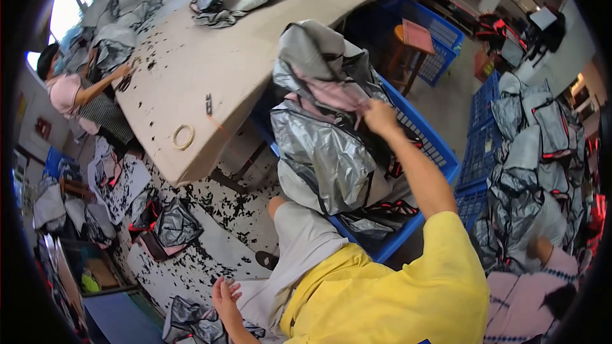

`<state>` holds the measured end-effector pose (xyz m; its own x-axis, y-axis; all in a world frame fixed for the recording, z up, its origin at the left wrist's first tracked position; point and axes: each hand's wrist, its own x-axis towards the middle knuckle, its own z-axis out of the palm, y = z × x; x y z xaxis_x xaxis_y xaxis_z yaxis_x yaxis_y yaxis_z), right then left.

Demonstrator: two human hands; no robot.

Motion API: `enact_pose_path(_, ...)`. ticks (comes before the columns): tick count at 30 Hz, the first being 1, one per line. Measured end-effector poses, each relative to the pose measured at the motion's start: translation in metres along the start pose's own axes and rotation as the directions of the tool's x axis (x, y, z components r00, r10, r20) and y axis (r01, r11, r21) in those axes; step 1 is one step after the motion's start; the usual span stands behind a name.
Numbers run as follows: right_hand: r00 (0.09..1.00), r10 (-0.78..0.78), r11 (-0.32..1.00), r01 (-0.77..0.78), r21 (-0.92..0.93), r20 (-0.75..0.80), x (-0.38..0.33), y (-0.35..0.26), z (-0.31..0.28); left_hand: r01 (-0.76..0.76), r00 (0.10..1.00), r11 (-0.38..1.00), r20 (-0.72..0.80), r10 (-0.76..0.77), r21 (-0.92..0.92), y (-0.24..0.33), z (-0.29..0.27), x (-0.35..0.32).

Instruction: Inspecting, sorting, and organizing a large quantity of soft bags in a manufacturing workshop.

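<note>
— Cluttered workshop floor, black scraps scattered under a beige table. What do I see at the fingers?

— My right hand has its fingers pinched shut on a silver padded bag, gripping its upper fold where pink lining shows (the bag hangs just below the fingertips). It sits in a blue crate.

— And the other?

— My left hand is low, fingers spread, holding nothing, just beside another silver bag on the floor.
</note>
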<state>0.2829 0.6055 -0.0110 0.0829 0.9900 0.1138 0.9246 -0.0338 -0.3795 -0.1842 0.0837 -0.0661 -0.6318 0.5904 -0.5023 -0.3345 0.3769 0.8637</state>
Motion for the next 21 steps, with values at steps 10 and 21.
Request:
enact_pose_path(10, 0.748, -0.597, 0.787, 0.616, -0.031, -0.291, -0.063, -0.156, -0.316, -0.196, 0.98, 0.979, -0.013, 0.197, 0.056, 0.065, 0.003, -0.009)
enact_pose_path(21, 0.67, -0.577, 0.305, 0.707, 0.638, -0.467, -0.18, -0.236, -0.403, -0.767, 0.634, 0.641, 0.162, 0.756, 0.008, 0.205, -0.051, 0.065)
